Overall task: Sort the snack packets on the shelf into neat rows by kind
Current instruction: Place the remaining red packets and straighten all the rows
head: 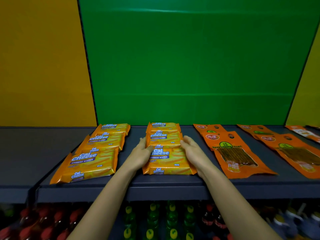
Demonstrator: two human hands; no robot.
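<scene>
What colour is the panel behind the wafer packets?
Green: the back panel, clearest in the head view.

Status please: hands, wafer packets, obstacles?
Left hand, right hand open, pressing sides of middle wafer row. Left wafer row slanted. No obstacle seen.

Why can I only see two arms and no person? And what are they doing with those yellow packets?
There is no machine here. The camera sits on a person's head and looks forward and down, so you see only their own arms. This is the only picture. The left hand and the right hand lie flat against the two sides of the middle row of Cal Cheese wafer packets, squeezing it straight. Neither hand is lifting anything. A second row of Cal Cheese packets lies to the left, a bit slanted. To the right lie orange packets with long brown strips showing through a clear window. Everything rests on a dark shelf. Underneath it stand drink bottles.
</scene>
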